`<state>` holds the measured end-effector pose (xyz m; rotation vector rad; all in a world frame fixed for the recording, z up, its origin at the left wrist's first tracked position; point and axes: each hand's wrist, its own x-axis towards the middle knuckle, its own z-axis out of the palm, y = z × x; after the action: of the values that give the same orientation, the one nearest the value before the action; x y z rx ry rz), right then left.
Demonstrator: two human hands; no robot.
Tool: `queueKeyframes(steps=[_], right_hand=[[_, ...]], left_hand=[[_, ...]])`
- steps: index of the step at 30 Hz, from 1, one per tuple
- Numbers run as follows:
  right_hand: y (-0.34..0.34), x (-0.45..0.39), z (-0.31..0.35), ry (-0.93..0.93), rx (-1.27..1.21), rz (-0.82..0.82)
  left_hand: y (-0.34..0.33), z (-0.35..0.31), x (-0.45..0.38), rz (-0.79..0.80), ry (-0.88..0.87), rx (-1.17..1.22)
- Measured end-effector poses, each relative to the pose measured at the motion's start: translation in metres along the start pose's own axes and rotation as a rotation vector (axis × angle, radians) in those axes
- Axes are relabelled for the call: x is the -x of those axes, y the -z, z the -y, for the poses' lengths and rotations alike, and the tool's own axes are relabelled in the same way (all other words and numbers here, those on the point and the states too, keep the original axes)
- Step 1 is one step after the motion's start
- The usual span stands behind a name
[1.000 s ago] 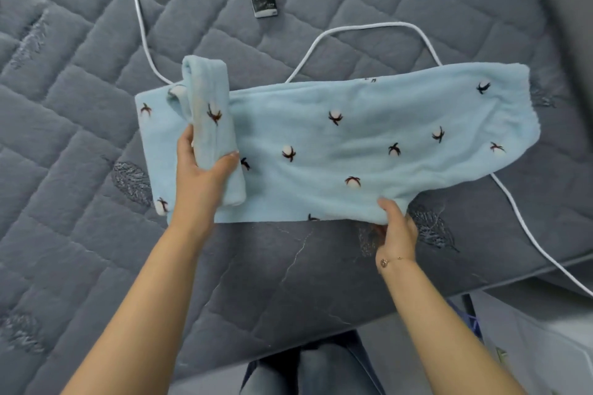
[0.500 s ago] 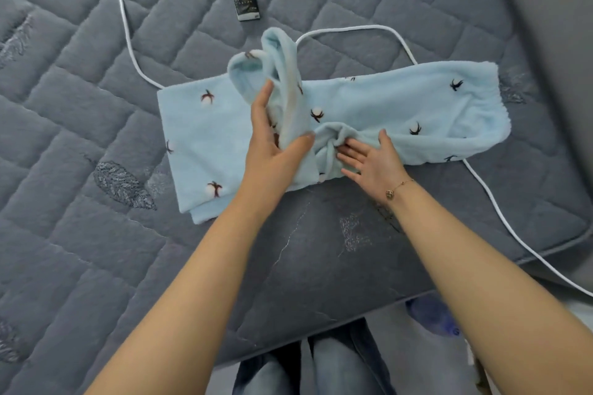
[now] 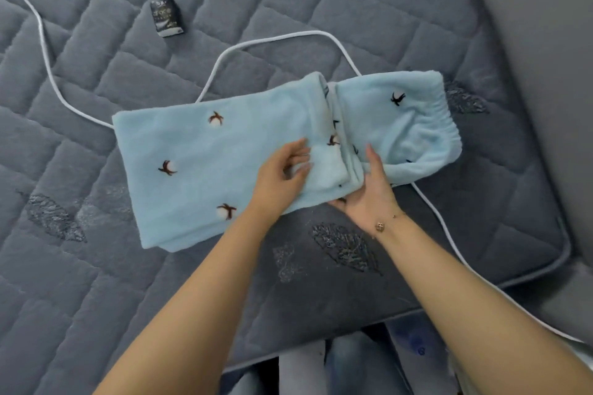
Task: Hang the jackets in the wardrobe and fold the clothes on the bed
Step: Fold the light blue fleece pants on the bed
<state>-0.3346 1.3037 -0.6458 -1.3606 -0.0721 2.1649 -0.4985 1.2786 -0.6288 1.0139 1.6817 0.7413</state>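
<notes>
A single head-worn, wide-angle camera looks steeply down from above the bed's (image 3: 96, 266) near edge, facing forward across the quilted grey cover. Both forearms enter from the bottom of the frame, close to the lens. The bed's corner (image 3: 558, 253) shows at right, the person's legs (image 3: 353, 369) at bottom. No second view shares the scene.

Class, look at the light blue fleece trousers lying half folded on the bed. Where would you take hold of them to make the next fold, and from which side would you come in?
Probably grip the elastic waistband end of the light blue fleece trousers, coming from the right. That end lies single and unfolded past the folded leg edge, so it can swing left over the stack, while the left hand presses the fabric flat. The right hand already sits beside it.
</notes>
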Motion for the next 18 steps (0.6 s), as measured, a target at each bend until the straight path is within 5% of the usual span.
queueKeyframes(steps=[4, 7, 12, 18], right_hand=[[-0.014, -0.009, 0.009, 0.228, 0.516, -0.146], [-0.017, -0.003, 0.025, 0.377, 0.525, -0.132], [0.025, 0.026, 0.071, 0.643, 0.467, -0.15], [0.114, 0.022, 0.102, 0.508, 0.526, -0.491]], left_hand=[[-0.005, 0.009, 0.012, -0.187, -0.228, -0.373], [-0.005, 0.007, 0.023, -0.343, -0.088, -0.539], [-0.022, -0.005, 0.008, -0.155, -0.136, -0.627], [-0.076, 0.01, -0.034, 0.114, -0.079, -1.021]])
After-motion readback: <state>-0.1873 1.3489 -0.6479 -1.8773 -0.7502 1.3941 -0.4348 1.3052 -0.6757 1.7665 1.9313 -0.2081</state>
